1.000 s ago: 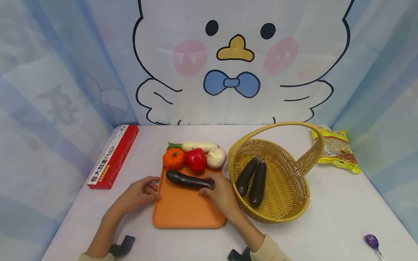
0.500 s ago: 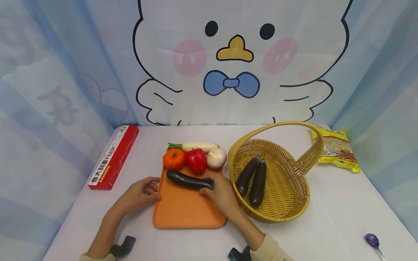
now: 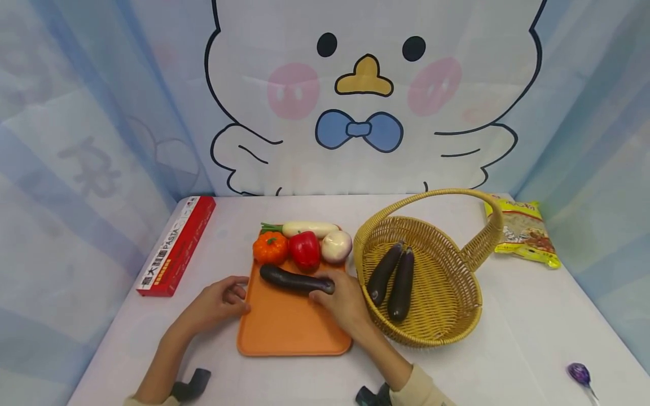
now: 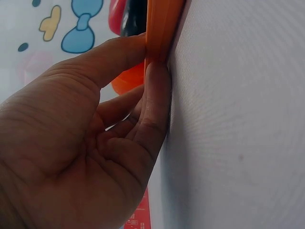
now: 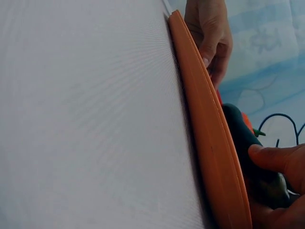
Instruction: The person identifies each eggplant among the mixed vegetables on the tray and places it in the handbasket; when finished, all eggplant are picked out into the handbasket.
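Note:
On an orange tray [image 3: 294, 332] lies a dark purple eggplant [image 3: 286, 279]. My right hand [image 3: 347, 301] grips it at its right end, thumb on the near side. In the right wrist view the eggplant [image 5: 243, 138] shows just past the tray's rim, partly covered by the thumb. At the tray's left edge is my left hand [image 3: 215, 304]; in the left wrist view its thumb and index finger pinch the rim, the other fingers curled. Behind the eggplant sit an orange pepper [image 3: 271, 248], a red pepper [image 3: 305, 251], a white-purple round vegetable [image 3: 337, 247] and a white radish [image 3: 310, 228].
A wicker basket [image 3: 447, 316] with a tall handle stands right of the tray, holding two eggplants [image 3: 402, 285]. A red pasta box [image 3: 178, 245] lies at the left, a yellow food packet [image 3: 525, 234] at the back right. Near the right edge lies a purple lollipop [image 3: 579, 374].
Almost nothing differs. The eggplant's left end has shifted very slightly to the right; both hands keep their places.

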Motion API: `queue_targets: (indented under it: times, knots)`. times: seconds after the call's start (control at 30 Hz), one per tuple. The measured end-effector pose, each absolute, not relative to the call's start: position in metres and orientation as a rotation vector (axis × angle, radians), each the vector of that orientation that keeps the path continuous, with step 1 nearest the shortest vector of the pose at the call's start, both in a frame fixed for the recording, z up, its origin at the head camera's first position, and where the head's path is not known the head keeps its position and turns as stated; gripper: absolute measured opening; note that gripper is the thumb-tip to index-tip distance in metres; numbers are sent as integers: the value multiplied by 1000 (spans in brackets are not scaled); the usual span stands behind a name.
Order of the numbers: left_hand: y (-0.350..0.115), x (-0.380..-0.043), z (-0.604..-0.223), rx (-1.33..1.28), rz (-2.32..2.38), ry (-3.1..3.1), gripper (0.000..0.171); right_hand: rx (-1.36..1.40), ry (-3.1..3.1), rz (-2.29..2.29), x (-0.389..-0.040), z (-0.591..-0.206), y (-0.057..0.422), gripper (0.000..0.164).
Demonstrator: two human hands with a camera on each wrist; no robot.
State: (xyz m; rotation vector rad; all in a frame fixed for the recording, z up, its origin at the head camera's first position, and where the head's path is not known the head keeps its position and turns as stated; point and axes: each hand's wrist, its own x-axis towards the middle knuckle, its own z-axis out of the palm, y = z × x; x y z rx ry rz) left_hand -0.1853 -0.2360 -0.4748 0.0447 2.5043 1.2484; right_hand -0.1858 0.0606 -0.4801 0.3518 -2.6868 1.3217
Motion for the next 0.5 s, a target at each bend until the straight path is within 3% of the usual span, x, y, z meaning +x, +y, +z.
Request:
queue_targets:
  times: [0.5]
  knots:
    - [-238, -187, -477, 48, 1252, 2501, 65, 336, -2627, 1353, -171, -461, 60, 36]
